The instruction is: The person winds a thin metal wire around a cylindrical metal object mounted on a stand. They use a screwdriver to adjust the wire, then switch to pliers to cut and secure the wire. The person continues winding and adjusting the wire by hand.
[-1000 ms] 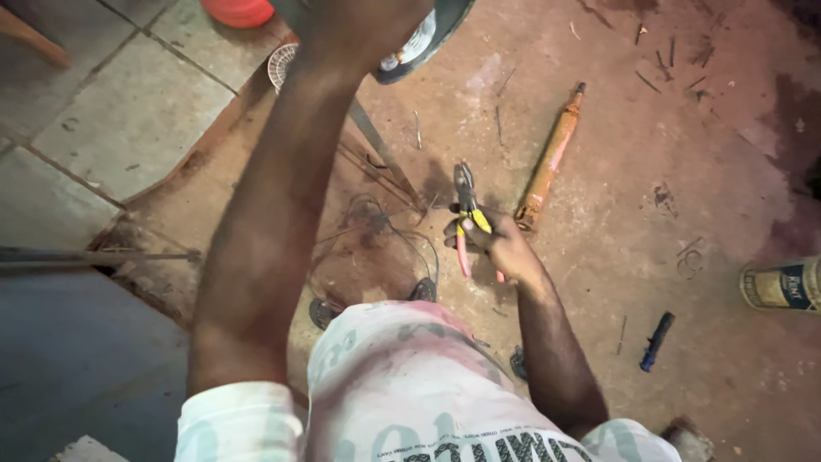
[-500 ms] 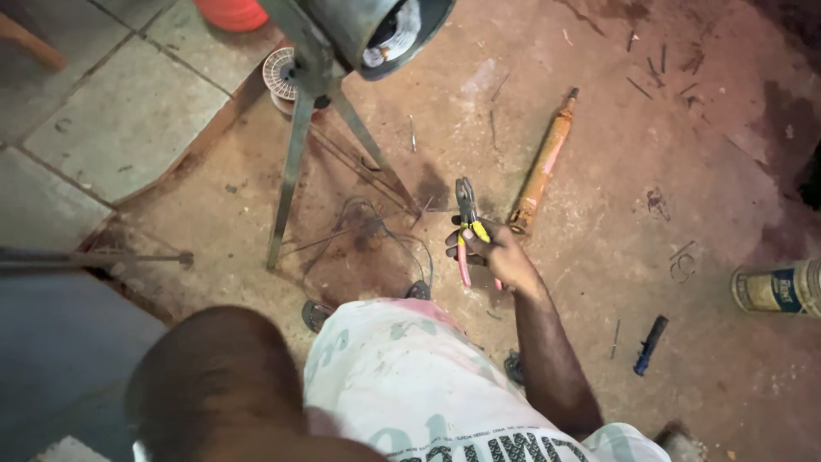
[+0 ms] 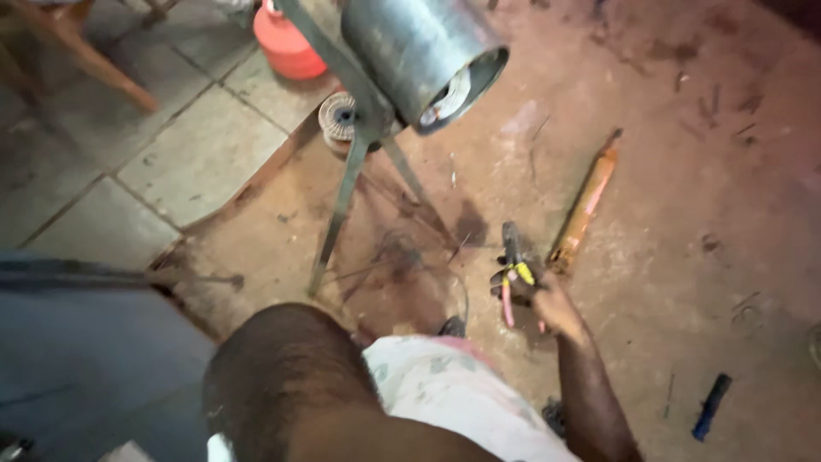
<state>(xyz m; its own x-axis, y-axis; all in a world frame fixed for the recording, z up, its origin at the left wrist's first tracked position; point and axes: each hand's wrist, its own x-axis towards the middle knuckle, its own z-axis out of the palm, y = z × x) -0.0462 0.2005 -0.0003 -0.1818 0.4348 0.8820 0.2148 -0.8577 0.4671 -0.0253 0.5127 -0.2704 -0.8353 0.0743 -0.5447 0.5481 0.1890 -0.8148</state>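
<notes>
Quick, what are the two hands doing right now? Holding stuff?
Left hand: out of view; only the bare arm shows near the camera, so its state cannot be told.
Right hand: closed around pliers with red and yellow handles, low over the floor.

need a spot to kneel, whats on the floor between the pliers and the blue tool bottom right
Head view: bare stained floor, besides the right hand holding the pliers and its forearm; blue tool lies apart.

Beyond my work I see a metal drum (image 3: 419, 51) on a stand, a red container (image 3: 286, 47), a wire spool (image 3: 338, 115), an orange tube (image 3: 586, 201), a blue marker (image 3: 710, 406).
</notes>
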